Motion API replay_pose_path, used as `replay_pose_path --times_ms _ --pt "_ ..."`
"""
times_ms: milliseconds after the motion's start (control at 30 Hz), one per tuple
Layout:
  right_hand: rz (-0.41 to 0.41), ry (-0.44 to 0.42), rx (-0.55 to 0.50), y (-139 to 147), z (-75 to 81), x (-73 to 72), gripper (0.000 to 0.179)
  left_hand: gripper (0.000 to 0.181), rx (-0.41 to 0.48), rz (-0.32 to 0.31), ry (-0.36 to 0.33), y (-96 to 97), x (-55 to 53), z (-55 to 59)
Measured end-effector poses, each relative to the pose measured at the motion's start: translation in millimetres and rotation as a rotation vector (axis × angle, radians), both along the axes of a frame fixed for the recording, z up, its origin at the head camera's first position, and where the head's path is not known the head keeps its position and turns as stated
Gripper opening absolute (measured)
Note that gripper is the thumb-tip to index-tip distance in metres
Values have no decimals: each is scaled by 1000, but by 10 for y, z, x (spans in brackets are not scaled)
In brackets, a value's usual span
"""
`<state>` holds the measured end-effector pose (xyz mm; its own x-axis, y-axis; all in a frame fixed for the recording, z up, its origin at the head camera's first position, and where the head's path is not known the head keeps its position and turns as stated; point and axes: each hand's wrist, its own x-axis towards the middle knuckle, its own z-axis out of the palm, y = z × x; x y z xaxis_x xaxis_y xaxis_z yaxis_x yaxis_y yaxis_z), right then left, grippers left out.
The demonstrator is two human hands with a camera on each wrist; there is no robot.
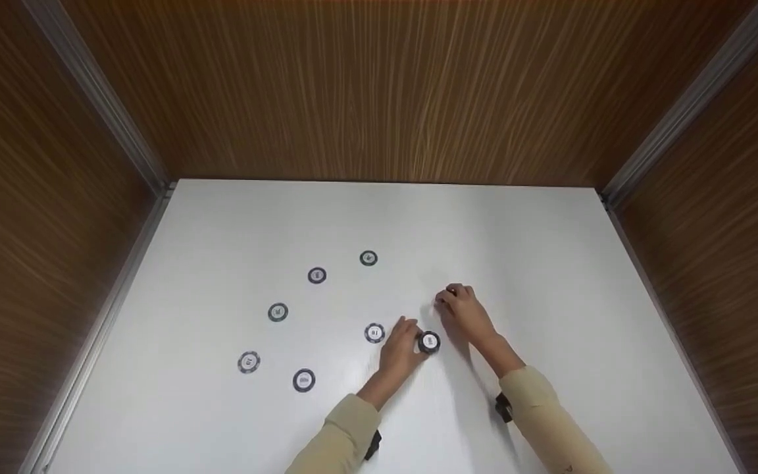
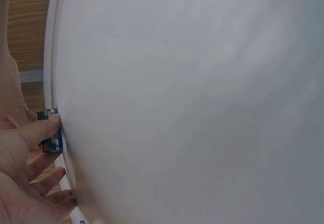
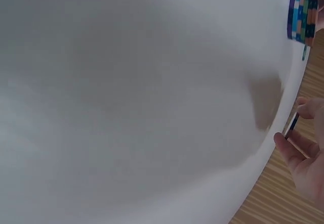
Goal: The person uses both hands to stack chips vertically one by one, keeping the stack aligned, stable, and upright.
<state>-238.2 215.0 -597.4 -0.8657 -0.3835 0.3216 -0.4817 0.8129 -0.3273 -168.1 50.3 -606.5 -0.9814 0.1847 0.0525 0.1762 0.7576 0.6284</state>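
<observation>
In the head view my left hand [image 1: 397, 350] grips a stack of poker chips [image 1: 429, 342] from its left side, low over the white table. The left wrist view shows thumb and fingers round the stack's coloured edges [image 2: 51, 145]. To the right and a little farther off, my right hand [image 1: 470, 317] is held above the table. In the right wrist view it pinches a single poker chip [image 3: 292, 125] by its rim, tilted on edge. Just left of my left hand lies a loose grey-and-white poker chip [image 1: 374, 333].
More single poker chips lie flat and spread out on the left half of the white table [image 1: 208, 263], such as a dark one [image 1: 304, 380] near the front and a green-rimmed one [image 1: 277, 312]. Wood-grain panels [image 1: 379, 92] wall in the table at the back and sides.
</observation>
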Motion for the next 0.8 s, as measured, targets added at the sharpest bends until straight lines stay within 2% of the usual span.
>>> replay_pose_path --times_ms 433,800 --pt "90 -25 -46 -145 140 294 16 35 -44 -17 66 -13 -6 -12" --pt "135 -12 47 -221 166 499 20 42 -60 -14 46 -22 -2 6"
